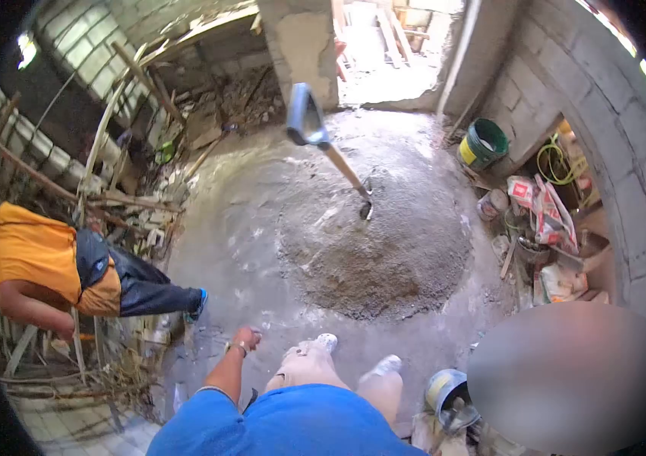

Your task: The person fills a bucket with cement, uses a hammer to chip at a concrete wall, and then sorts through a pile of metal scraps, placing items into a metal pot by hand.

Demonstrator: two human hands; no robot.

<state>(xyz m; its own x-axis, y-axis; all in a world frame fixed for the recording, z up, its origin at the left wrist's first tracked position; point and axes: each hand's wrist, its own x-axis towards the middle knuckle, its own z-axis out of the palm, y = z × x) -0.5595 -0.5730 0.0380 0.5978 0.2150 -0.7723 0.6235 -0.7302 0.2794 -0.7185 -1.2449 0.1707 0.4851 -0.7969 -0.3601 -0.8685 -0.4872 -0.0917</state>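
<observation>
My left hand [245, 339], with a band at the wrist, hangs beside my left leg above the wet grey floor. Its fingers look curled together. A small pale spot shows at the fingertips, too small to name. My right hand is out of view. In front of my feet lies a broad mound of grey mortar mix [383, 262]. A shovel [347, 170] stands tilted in it, blade buried, its wooden shaft and blue-grey D-shaped handle sticking up. Neither of my hands touches it.
At the left a person in an orange top [30, 254] stands near sticks and rubble [178, 152]. A green bucket [484, 144], cement bags [543, 209] and a tipped bucket [448, 395] line the right. A blurred oval covers the lower right.
</observation>
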